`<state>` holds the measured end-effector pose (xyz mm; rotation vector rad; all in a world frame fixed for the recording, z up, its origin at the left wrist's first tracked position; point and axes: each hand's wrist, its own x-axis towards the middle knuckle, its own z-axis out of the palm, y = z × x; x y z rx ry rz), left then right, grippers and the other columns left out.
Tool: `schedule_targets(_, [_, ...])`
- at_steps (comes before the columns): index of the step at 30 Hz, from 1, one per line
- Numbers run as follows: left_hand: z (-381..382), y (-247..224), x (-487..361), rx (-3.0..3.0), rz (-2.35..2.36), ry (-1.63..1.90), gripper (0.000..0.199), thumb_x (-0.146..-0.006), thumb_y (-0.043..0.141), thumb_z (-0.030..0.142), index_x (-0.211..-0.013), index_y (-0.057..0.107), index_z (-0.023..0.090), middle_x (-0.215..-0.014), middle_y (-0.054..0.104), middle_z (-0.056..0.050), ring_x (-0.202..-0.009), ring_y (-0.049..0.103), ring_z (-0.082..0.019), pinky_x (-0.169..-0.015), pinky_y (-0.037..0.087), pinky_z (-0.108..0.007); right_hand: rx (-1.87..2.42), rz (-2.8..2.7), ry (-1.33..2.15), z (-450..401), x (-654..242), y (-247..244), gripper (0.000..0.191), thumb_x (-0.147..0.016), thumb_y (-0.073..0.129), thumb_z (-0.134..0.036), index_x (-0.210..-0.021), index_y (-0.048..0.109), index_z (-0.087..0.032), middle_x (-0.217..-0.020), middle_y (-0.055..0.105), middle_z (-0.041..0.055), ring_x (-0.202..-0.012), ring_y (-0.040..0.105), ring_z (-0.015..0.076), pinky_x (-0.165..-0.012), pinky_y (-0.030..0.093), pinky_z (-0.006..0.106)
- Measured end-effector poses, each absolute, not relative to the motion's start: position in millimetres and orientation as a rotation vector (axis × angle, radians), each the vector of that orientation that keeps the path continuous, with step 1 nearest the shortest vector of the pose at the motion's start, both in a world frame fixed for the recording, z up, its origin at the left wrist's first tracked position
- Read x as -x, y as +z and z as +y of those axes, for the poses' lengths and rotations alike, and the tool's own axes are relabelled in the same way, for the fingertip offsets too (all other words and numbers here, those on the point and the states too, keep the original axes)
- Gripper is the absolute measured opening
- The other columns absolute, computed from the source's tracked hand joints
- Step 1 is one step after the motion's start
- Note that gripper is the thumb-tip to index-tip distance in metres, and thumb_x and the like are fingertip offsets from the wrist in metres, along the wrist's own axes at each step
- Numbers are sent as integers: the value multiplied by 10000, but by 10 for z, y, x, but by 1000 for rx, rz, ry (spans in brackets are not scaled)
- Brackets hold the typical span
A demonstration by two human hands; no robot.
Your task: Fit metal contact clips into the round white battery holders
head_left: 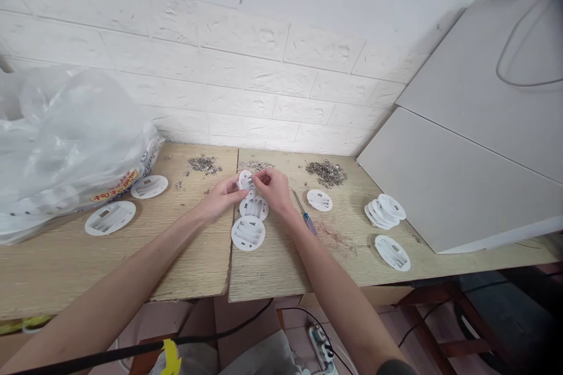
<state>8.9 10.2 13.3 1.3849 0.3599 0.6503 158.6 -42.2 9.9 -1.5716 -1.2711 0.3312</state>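
Observation:
My left hand [222, 194] and my right hand [275, 187] meet over the middle of the wooden bench [185, 258] and together grip a round white plastic battery holder [244, 180], held tilted above the surface. My right fingertips pinch at its top edge; whether they hold a small metal part I cannot tell. Just below my hands two more white round holders [248, 232] lie flat, one behind the other. A screwdriver with a blue handle [305, 215] lies right of my right wrist.
Piles of small metal parts [326, 172] lie along the wall. A stack of white holders [383, 211] and single ones [392, 252] sit at right beside a large white box [466, 176]. A plastic bag [65, 140] and two more holders [109, 217] lie left.

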Motion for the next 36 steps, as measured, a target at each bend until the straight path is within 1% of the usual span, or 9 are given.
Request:
schedule_targets(5, [78, 134, -101, -1465, 372, 632, 571, -667, 766, 319, -1200, 607, 192, -1167, 648, -104, -1083, 584, -272, -909, 471, -351, 1570, -1192, 444, -418, -1592, 118, 82, -719, 588, -229, -694, 600, -152, -663, 610, 5, -588, 519, 105, -578, 423, 229])
schedule_targets(9, [96, 91, -94, -1516, 376, 636, 640, -731, 718, 391, -1308, 519, 200, -1260, 605, -105, -1155, 557, -278, -970, 462, -390, 1564, -1178, 451, -419, -1582, 130, 98, -702, 568, -246, -681, 588, -152, -651, 604, -3, -577, 511, 98, -549, 404, 212])
schedule_targets(12, [120, 53, -88, -1537, 374, 632, 674, -745, 709, 394, -1350, 474, 216, -1333, 555, -99, -1213, 521, -281, -1010, 445, -412, 1575, -1173, 427, -425, -1563, 134, 121, -706, 562, -268, -681, 587, -153, -647, 608, 0, -571, 510, 97, -539, 396, 207])
schedule_targets(15, [133, 37, -83, -1520, 388, 640, 693, -723, 733, 376, -1347, 481, 214, -1366, 525, -102, -1257, 484, -292, -1040, 425, -427, 1580, -1163, 416, -429, -1549, 132, 136, -719, 566, -283, -685, 592, -154, -644, 613, 3, -566, 511, 98, -533, 393, 208])
schedule_targets(19, [139, 37, -73, -1503, 396, 655, 714, -708, 749, 362, -1352, 479, 216, -1371, 519, -109, -1281, 459, -305, -1054, 412, -455, 1546, -1167, 418, -429, -1546, 120, 141, -728, 584, -282, -689, 611, -149, -644, 622, 8, -563, 520, 103, -532, 395, 212])
schedule_targets(25, [126, 75, -67, -1515, 414, 667, 735, -681, 770, 354, -1344, 491, 200, -1375, 511, -122, -1267, 473, -313, -1060, 398, -484, 1549, -1209, 347, -434, -1536, 100, 140, -752, 590, -270, -694, 628, -148, -653, 635, 12, -567, 531, 109, -552, 408, 227])
schedule_targets(32, [124, 122, -49, -1525, 441, 657, 692, -667, 779, 347, -1299, 536, 207, -1344, 546, -103, -1250, 493, -296, -1039, 424, -438, 1520, -1261, 351, -444, -1549, 107, 138, -773, 583, -261, -709, 638, -151, -672, 653, 21, -578, 551, 117, -569, 421, 238])
schedule_targets(36, [134, 155, -36, -1528, 407, 637, 577, -710, 741, 345, -1242, 586, 187, -1249, 618, -101, -1182, 543, -291, -1002, 440, -418, 1466, -1247, 504, -439, -1599, 127, 135, -752, 603, -271, -730, 649, -145, -704, 661, 32, -624, 571, 129, -592, 439, 246])
